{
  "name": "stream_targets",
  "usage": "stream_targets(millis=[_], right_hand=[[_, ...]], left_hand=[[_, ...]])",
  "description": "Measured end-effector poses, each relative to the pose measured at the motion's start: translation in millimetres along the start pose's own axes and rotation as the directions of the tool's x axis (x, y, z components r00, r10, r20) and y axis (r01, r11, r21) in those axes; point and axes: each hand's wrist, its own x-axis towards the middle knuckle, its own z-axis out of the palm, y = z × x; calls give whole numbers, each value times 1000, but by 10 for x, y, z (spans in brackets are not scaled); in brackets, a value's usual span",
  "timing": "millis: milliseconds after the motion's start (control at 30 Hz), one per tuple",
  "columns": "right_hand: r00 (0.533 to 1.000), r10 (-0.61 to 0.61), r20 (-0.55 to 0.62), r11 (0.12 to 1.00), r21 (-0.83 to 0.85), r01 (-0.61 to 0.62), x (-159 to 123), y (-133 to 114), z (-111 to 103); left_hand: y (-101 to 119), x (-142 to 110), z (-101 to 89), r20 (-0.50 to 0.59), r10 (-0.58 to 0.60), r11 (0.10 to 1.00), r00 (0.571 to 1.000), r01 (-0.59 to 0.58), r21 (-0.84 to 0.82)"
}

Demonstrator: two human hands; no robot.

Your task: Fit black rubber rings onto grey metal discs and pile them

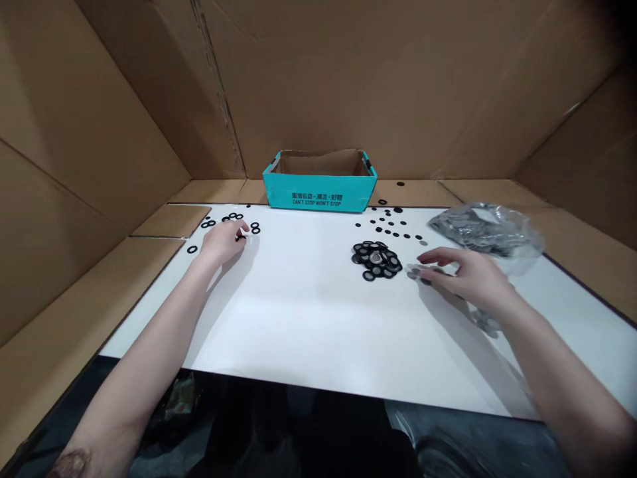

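Reaching over the far left of the white desk (298, 299), the left hand (223, 242) had its fingers bent down at a black piece (240, 238); whether they gripped it could not be told. Black rings (208, 224) lay around that hand, some just beyond it, a pair (255, 228) to the right of its fingertips and a single ring (192, 249) to its left.

Over the right side, the right hand (470, 272) was open, thumb and forefinger apart, above a few grey discs (414, 271). More grey discs (485, 322) lay under its wrist, partly hidden by the arm.

Just left of the right fingertips sat a heap of dark-rimmed discs with grey centres (391, 259). Small black discs (396, 234) were scattered between that heap and the far edge. A clear plastic bag (485, 229) with grey pieces inside rested beyond the right hand.

At the far edge, near the middle, stood an open teal box (318, 192) with printed lettering. Tall cardboard walls (348, 79) rose behind it and at both sides.
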Motion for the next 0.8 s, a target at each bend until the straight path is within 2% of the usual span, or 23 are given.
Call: stream_targets(millis=[133,300,400,533,800], right_hand=[[999,-48,13,999,13,48,8,-29,189],[987,-88,-134,995,38,94,-43,47,350],[983,-32,-183,993,109,52,-84,134,321],[978,108,-177,968,244,-62,-131,210,211],[943,201,-266,943,313,-112,-144,173,57]], left_hand=[[-19,-1,9,-7,12,1000,1000,-13,-16],[-26,4,15,-14,12,999,1000,-13,-38],[-20,3,18,-14,7,999,1000,-7,-51],[-11,-1,23,-15,-4,997,1000,3,-72],[-14,-2,5,-55,-14,986,998,4,-167]])
